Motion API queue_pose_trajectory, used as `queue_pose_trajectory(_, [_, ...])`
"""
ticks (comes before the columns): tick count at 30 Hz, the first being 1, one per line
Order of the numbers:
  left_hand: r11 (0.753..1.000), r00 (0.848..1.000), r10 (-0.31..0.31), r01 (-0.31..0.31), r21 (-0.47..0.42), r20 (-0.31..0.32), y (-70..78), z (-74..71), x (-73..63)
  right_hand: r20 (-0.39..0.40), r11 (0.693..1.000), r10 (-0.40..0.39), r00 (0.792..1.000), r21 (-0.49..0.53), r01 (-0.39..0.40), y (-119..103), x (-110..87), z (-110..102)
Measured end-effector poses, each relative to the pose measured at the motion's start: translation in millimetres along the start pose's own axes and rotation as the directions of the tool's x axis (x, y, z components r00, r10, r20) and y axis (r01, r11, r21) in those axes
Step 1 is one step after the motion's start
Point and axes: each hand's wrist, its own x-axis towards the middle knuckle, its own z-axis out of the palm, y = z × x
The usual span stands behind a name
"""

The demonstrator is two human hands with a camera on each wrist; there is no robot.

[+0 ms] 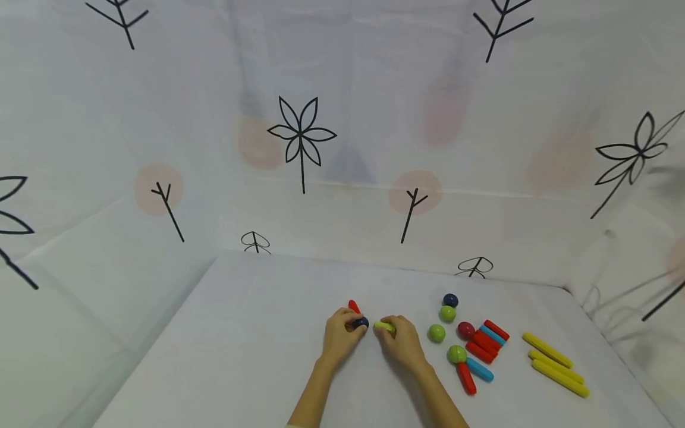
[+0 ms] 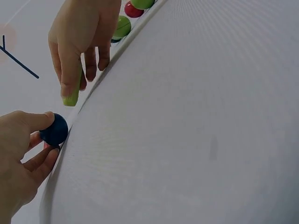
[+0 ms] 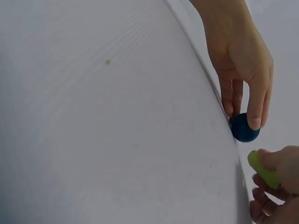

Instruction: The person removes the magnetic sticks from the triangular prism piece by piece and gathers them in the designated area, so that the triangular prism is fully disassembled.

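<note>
Near the middle of the white table my left hand (image 1: 338, 337) pinches a dark blue ball (image 1: 363, 322) between thumb and fingers. A red stick (image 1: 354, 306) pokes out just beyond that hand; whether it joins the ball cannot be told. To the right, my right hand (image 1: 405, 346) holds a yellow-green stick (image 1: 383, 326), its near end partly covered by the fingers. A small gap separates the stick's tip from the ball. Both wrist views show the same pair: the ball (image 2: 54, 129) in the left fingers and the stick (image 3: 262, 169) in the right.
Right of my hands lie green balls (image 1: 437, 333), a red ball (image 1: 466, 330) and another dark blue ball (image 1: 451, 300). Red sticks (image 1: 466, 378) and blue sticks (image 1: 480, 370) lie beside them. Farther right are yellow sticks (image 1: 560, 378). A patterned white cloth (image 1: 342, 220) stands behind the table.
</note>
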Motion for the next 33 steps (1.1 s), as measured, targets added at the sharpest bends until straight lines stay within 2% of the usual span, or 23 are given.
queue_pose_trajectory(3, [1.0,1.0,-0.013,0.013,-0.005,0.001,0.4,0.0,0.3,0.042,0.999,0.027,0.999,0.017,-0.028,-1,-9.3,-14])
queue_pose_trajectory(6, [1.0,1.0,-0.021,0.021,-0.008,0.006,0.1,0.0,0.4,0.077,0.996,0.089,0.993,0.006,-0.09,3,-19.7,-30])
queue_pose_trajectory(10, [1.0,1.0,-0.029,0.029,-0.009,0.012,0.4,-0.4,-0.5,0.097,0.984,0.172,0.98,-0.062,-0.167,11,-32.8,-54])
queue_pose_trajectory(14, [0.999,0.999,-0.038,0.038,-0.009,0.021,0.6,-0.6,-2.1,0.068,0.968,0.233,0.97,-0.115,-0.224,16,-46.5,-76])
queue_pose_trajectory(18, [0.999,0.999,-0.037,0.037,-0.004,0.019,1.5,-0.9,-1.7,0.017,0.964,0.23,0.973,-0.139,-0.225,16,-59.4,-93])
queue_pose_trajectory(21, [0.999,0.999,-0.032,0.032,-0.002,0.015,1.9,-1.1,-0.8,0.029,0.955,0.247,0.969,-0.175,-0.238,19,-67.5,-100])
queue_pose_trajectory(24, [1.0,0.999,-0.029,0.029,-0.001,0.012,0.9,-0.5,-0.9,0.084,0.939,0.291,0.953,-0.214,-0.268,28,-73.6,-105])
queue_pose_trajectory(28, [0.999,0.999,-0.035,0.035,-0.002,0.017,-1.4,0.1,-0.7,0.116,0.926,0.305,0.945,-0.267,-0.266,40,-78.3,-110])
queue_pose_trajectory(33, [0.999,0.998,-0.051,0.051,-0.001,0.027,-2.9,0.2,-0.1,0.103,0.916,0.314,0.944,-0.293,-0.273,49,-80.9,-116])
